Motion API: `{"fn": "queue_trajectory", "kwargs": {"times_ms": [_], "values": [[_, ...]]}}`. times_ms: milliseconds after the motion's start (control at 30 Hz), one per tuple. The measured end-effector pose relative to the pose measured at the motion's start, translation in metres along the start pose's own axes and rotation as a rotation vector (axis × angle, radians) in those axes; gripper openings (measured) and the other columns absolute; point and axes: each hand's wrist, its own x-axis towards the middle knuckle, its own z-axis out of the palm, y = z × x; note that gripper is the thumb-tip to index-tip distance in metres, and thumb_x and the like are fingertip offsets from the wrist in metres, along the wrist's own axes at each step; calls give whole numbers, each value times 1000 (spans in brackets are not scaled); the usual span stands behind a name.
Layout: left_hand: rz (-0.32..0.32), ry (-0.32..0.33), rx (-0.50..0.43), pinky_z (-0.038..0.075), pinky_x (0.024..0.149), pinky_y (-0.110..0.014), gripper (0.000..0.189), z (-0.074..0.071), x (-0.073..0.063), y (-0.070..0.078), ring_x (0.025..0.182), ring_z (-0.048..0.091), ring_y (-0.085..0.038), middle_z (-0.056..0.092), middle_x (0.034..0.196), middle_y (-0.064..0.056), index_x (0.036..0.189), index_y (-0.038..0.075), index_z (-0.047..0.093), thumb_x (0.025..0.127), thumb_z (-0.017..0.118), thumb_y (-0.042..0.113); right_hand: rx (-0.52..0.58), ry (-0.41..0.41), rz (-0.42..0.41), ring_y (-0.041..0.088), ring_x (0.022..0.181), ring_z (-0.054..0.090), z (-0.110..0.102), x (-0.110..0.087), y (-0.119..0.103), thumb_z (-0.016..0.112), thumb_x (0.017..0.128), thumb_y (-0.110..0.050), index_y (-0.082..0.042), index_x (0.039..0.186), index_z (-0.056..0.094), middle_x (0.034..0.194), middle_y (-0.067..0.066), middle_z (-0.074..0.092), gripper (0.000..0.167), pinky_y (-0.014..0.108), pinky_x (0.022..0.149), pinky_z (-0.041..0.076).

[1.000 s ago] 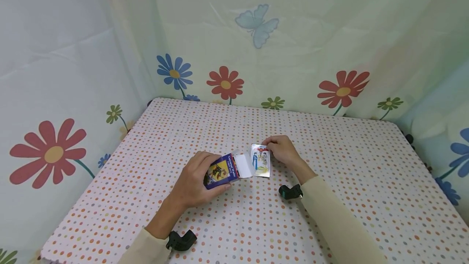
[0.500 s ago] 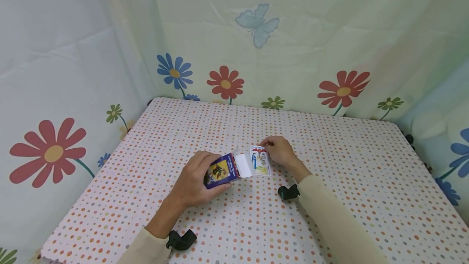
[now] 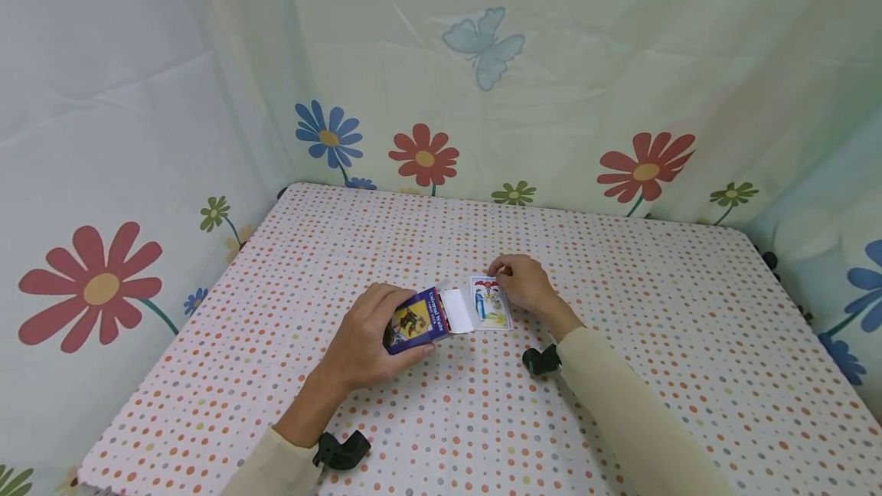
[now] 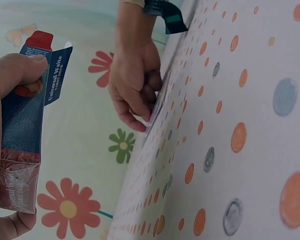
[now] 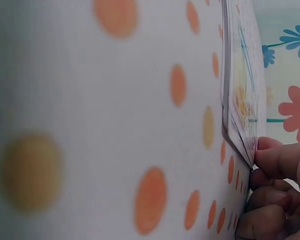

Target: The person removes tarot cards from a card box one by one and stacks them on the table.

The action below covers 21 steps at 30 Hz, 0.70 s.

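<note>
My left hand (image 3: 361, 339) grips a purple tarot card box (image 3: 413, 323) printed "Universal Waite", holding it above the table with its white flap (image 3: 458, 311) turned out to the right. In the left wrist view, the thumb presses on one broad face of the box (image 4: 22, 122). Tarot cards (image 3: 491, 306) lie face up on the table just right of the flap, in a thin stack. With thumb and forefinger, my right hand (image 3: 527, 282) pinches their far right corner; its other fingers are curled beneath in the right wrist view. How many cards it pinches cannot be told.
A white cloth with coloured dots (image 3: 620, 312) covers the table. Curtains printed with flowers (image 3: 423, 158) stand close behind it and at both sides. A black device (image 3: 342, 451) sits on the left wrist, another black device (image 3: 541, 360) on the right.
My right hand has shifted slightly left at the cards' far edge. The top card has turned a little and its glare has faded. The left hand and box have stayed nearly still.
</note>
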Motion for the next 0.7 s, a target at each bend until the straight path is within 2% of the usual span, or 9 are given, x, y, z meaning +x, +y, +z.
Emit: {"fn": "queue_trajectory", "kwargs": {"times_ms": [267,533,700], "values": [[-4,-2,-5,51,83,-34,67,0,-1,0,103,57,-16,63,118,-3,127,7,62,80,80,52,7,-6,4,20,69,51,0,-1,1,54,102,-8,-9,110,71,80,7,59,19,31,61,40],[-5,-3,-7,51,83,-34,68,-1,-1,1,103,57,-16,63,118,-3,127,7,62,78,82,50,131,14,29,20,69,51,0,-8,2,51,105,-12,-7,121,64,85,9,58,21,31,61,42],[-2,-3,-10,51,82,-33,68,0,-1,1,102,57,-15,63,118,-3,127,7,62,76,85,47,139,28,64,21,70,53,3,-13,-1,49,107,-17,-9,123,59,89,10,58,21,32,60,42]]}}
